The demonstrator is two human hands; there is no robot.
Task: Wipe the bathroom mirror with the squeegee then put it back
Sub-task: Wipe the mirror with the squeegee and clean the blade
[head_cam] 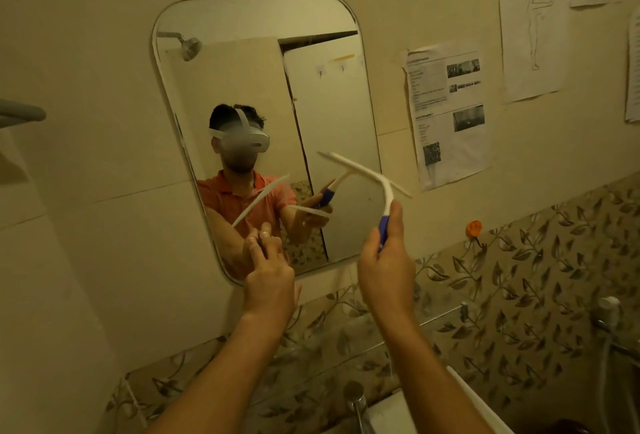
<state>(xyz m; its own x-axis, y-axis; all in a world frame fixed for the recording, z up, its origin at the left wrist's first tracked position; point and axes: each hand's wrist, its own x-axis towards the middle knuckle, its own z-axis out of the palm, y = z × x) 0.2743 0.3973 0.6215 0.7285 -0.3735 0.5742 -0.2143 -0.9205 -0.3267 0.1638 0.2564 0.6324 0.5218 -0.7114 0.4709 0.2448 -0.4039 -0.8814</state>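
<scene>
Fingers (396, 222) of the right hand (386, 260) are clamped round the blue grip of the squeegee (367, 174), thumb laid up along the handle. So the squeegee's up above those fingers, white neck curving up and left to the long white blade. That blade sits tilted across the lower right edge of the mirror (242, 87), one end over the glass and the other past it over the wall. Its reflection sits a fair bit apart from it, so the blade looks to be off the glass, though I can't swear to it.

Left hand (268, 271) is off to the left of the gripping fingers and a bit lower, holding nothing. Its fingers are out pretty much straight, and the tips meet their own reflection near the mirror's bottom edge, so they're touching the glass.

Up and right of the right-hand fingers there are printed sheets (450, 115) stuck to the wall. Just right of those fingers is a little orange hook (473, 227) on the leaf-pattern tiles (519, 277). Below both hands, between the forearms, a chrome tap (355, 399) pokes up.
</scene>
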